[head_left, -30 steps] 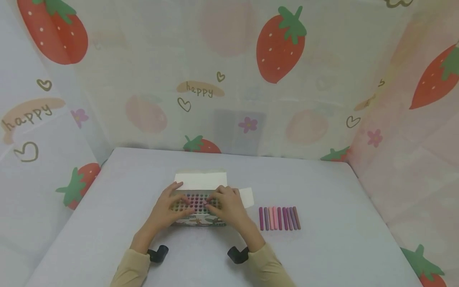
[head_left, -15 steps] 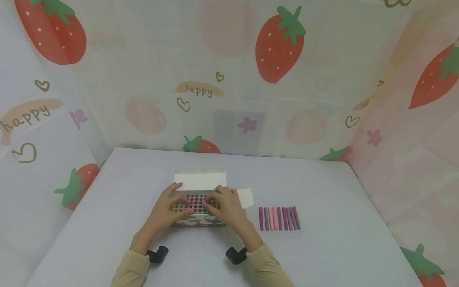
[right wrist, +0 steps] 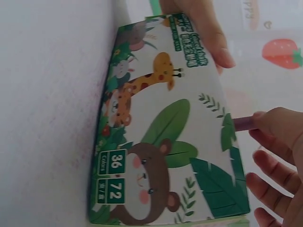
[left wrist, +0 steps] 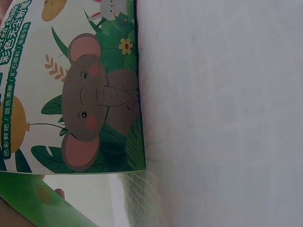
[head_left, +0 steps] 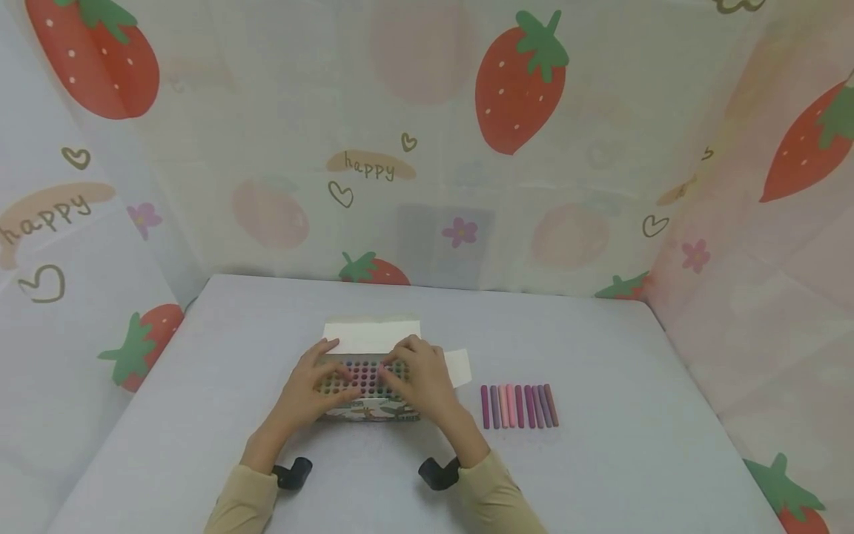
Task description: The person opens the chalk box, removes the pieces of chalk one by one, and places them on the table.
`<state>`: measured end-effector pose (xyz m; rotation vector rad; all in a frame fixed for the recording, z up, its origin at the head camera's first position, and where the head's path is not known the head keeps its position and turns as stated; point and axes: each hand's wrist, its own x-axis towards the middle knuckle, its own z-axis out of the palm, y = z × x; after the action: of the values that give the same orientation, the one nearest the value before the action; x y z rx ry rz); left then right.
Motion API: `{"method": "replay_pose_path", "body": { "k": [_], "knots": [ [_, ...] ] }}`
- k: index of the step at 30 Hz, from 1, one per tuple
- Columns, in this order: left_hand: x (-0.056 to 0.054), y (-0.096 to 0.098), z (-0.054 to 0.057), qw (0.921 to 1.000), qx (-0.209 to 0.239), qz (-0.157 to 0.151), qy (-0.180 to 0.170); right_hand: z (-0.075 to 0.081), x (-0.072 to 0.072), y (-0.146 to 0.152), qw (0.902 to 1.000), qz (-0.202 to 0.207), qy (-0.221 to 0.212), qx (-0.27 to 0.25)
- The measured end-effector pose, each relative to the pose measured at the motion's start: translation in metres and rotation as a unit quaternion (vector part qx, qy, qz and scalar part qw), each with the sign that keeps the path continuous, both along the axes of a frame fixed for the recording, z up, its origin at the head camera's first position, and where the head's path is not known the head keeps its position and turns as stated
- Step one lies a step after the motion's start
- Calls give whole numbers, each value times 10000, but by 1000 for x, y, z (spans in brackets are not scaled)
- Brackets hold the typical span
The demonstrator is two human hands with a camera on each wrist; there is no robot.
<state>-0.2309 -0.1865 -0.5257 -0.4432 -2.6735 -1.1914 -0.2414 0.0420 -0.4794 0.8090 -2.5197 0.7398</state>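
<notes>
A cardboard box of coloured chalk, printed with animals, stands open on the table; its top shows rows of chalk ends. My left hand holds the box's left end, its thumb and index finger over the top; its printed front fills much of the left wrist view. At the right part of the top, my right hand pinches a purple chalk stick between thumb and fingertips. The stick juts up above the rim, and its lower end is hidden inside the box.
Several loose chalk sticks, pink, purple and brown, lie in a row on the white table, right of the box. The lid is folded back behind the box, and a side flap spreads out rightward. Strawberry-print curtains surround the table.
The right hand's fingers have shifted slightly up and away over the box top, with the chalk pinched in them. The left hand stays in place; the row of loose chalk is unchanged.
</notes>
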Motion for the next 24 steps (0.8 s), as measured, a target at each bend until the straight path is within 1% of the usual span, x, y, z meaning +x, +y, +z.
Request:
{"method": "replay_pose_path", "body": {
  "k": [4,9,15,18,24],
  "knots": [
    [0,0,0,10000,1,6,26,8,0,2,9993,17,76,-373],
    [-1,0,0,10000,-1,4,33,15,-1,6,9975,63,185,-675],
    [-1,0,0,10000,-32,16,17,23,1,12,9931,122,83,-1163],
    [0,0,0,10000,-61,23,-2,25,2,17,9912,86,132,-1312],
    [1,0,1,10000,29,-27,-25,28,2,29,9885,-138,104,-1503]
  ]
}}
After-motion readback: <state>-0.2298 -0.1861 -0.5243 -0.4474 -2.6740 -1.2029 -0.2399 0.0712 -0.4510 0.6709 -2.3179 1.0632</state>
